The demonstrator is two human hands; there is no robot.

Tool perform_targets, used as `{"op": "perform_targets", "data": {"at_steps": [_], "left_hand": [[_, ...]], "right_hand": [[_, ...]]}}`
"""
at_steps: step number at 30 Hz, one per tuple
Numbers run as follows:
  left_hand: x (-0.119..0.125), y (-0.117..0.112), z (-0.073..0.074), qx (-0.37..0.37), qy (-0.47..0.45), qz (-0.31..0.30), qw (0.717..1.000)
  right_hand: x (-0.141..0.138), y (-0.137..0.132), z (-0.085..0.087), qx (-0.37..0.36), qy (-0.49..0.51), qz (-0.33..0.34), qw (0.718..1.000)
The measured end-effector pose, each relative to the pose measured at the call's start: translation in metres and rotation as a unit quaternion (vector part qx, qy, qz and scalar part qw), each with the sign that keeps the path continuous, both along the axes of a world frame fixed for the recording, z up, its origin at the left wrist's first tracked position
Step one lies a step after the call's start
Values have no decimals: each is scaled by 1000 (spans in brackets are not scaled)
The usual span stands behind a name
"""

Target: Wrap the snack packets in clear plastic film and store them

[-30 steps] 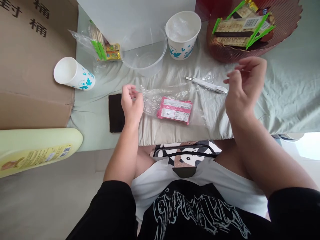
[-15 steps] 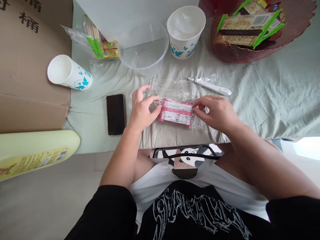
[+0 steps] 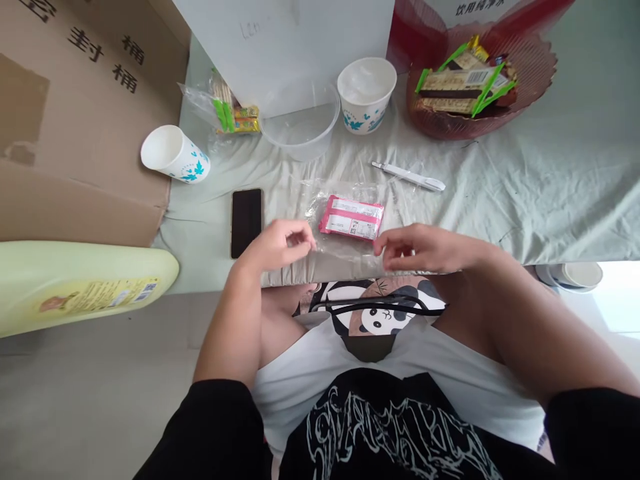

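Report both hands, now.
Left hand: curled by the clear wrapping; any grip cannot be told.
Right hand: curled near the pink packet; any grip cannot be told.

Soft, mod. bright light; R edge blown out; glints on clear plastic wrap [image 3: 317,195]; floor [image 3: 125,380] dimmer; wide-angle stretch @ edges.

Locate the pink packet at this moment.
In the head view, the pink packet lies near the picture's centre on the cloth-covered table, right of the dark-screened phone and below and left of the slim white tool.
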State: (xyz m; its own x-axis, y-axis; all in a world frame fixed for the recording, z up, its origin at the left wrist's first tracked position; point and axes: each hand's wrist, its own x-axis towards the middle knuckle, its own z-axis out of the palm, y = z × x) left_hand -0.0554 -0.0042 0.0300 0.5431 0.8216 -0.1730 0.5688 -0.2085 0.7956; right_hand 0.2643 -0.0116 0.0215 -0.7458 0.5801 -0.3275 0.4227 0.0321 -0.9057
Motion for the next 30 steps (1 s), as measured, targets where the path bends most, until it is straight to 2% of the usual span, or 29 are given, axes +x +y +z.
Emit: {"op": "perform_targets", "data": {"at_steps": [2,3,5,7,9,10,12,13,15,19,23,30], "left_hand": [[-5,-2,5,-139,19,-75,987],[-7,-2,6,-187,21,-95,978],[-13,-1,8,-228,6,-96,969],[-17,1,8,-203,-35,-56,977],[-15,6,5,-129,-102,29,986],[-11,9,3,-84,-133,82,984],[3,16,-3,-3,-159,167,973],[12,20,-7,21,-143,184,972],[31,27,-15,59,-89,176,979],[55,36,-25,119,10,140,983],[54,39,-33,84,37,144,985],[48,41,-49,68,-19,175,982]], "right_hand": [[1,-1,1,-45,-2,47,998],[1,-1,0,-38,0,39,998],[0,2,-4,34,3,-37,999],[-4,6,-11,162,-14,-167,973],[-11,10,-18,290,-38,-268,918],[-16,13,-22,337,-49,-288,895],[-27,17,-28,382,-71,-261,884],[-33,19,-30,384,-90,-234,889],[-43,23,-34,369,-139,-198,897],[-51,25,-35,359,-189,-186,895],[-49,22,-32,356,-174,-168,903],[-47,6,-28,281,-89,-174,940]]}}
